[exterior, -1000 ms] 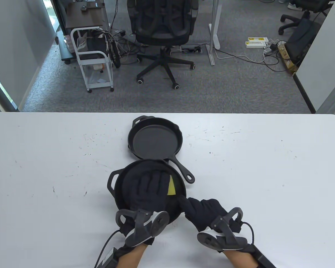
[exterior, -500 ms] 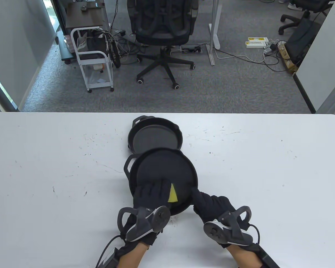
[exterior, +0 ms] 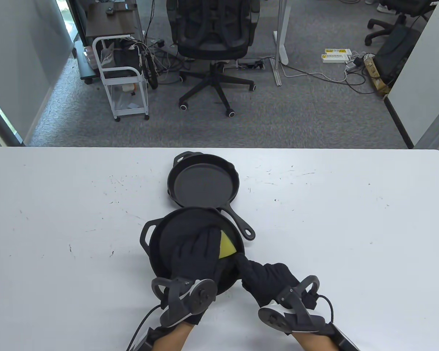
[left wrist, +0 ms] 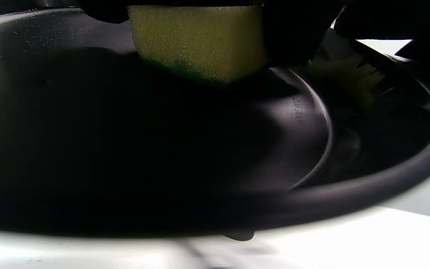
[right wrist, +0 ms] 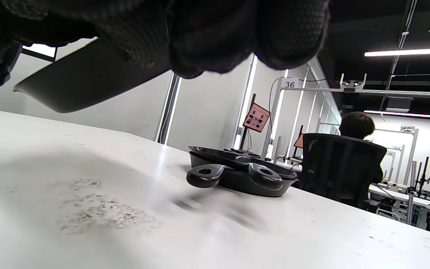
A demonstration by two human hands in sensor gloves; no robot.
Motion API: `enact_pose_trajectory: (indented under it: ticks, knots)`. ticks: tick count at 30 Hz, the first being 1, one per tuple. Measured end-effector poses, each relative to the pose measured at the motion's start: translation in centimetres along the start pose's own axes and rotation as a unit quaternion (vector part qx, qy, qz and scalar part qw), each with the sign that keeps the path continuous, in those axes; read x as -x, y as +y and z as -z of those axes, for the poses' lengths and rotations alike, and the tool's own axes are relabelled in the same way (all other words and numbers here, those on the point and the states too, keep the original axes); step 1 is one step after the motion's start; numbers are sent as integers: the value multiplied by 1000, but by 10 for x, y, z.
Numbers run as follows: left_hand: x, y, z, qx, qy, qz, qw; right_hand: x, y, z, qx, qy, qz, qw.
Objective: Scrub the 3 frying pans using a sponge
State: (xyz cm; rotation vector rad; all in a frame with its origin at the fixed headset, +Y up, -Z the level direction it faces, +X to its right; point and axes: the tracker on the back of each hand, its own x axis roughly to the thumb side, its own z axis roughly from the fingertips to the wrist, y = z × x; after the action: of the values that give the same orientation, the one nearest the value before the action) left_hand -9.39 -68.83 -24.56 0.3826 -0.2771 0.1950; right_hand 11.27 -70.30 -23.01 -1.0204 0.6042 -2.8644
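I am seeing little of the left hand (exterior: 195,256) itself: its tracker is covering the wrist, and its fingers are lying over most of the sponge (exterior: 226,245), so only a yellow wedge is showing at the hand's 2 o'clock in the table view. In the left wrist view the sponge (left wrist: 196,39) is hanging from the top edge, yellow with a thin green layer along its underside, pressing down on the dark floor of the near pan (left wrist: 349,194); the fingers there are too dark to separate. I am reading this grip as clamped on the sponge.

The right hand (exterior: 267,279) is sitting at the near pan's (exterior: 157,234) 4 o'clock, its fingers curling round the pan's handle, which is almost wholly hidden under the glove. In the right wrist view the fingers (right wrist: 207,33) are filling the top edge, and a dark slab beneath them is showing, blurred.

The near pan is black and round with a loop handle at 10 o'clock, lying on the white worktop (exterior: 58,219). At its 12 o'clock the stacked pans (exterior: 203,181) are resting, the long handle pointing to 4 o'clock. In the right wrist view the stacked pans (right wrist: 237,170) are appearing as two nested rims.
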Motion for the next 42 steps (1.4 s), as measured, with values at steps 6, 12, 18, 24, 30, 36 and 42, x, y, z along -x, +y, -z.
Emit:
enact_pose_trajectory:
  ticks: [6, 12, 18, 24, 30, 36, 42]
  knots:
    - [9, 7, 2, -21, 43, 104, 993, 5, 2, -3, -13, -6, -4, 1000]
    - [25, 0, 8, 56, 99, 111, 987, 17, -4, -5, -3, 49, -15, 999]
    - [-2, -18, 8, 147, -24, 79, 986, 24, 0, -7, -4, 85, -19, 996]
    - [-23, -9, 2, 38, -99, 137, 985, 7, -1, -4, -5, 15, -2, 1000]
    - [22, 6, 6, 9, 37, 140, 989, -2, -2, -3, -3, -8, -20, 1000]
    - [30, -7, 12, 112, 71, 139, 981, 17, 2, -5, -12, 61, -16, 998]
    - [-3, -22, 8, 159, -40, 107, 981, 27, 3, -8, 4, 97, -6, 995]
